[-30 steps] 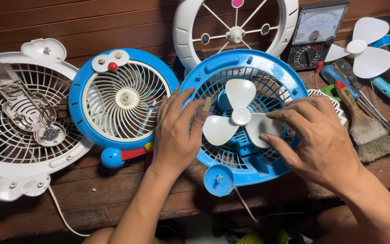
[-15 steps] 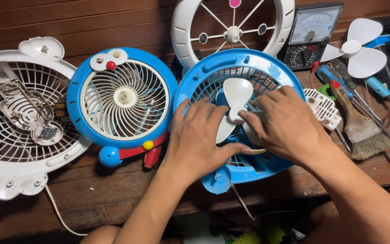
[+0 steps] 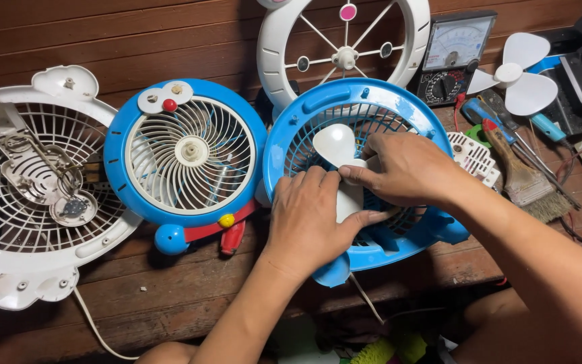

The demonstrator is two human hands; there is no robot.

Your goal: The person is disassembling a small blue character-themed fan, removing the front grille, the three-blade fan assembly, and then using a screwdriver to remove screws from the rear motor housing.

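Both hands lay on the white fan blade inside the blue fan housing on the wooden table. Left hand pressed flat with a wide grip; right hand pinched the hub. A blue-and-white fan sat just beside.

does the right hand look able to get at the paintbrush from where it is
Probably yes: the right hand rests on the white fan blade, and the paintbrush lies uncovered on the bench just to its right, nothing between.
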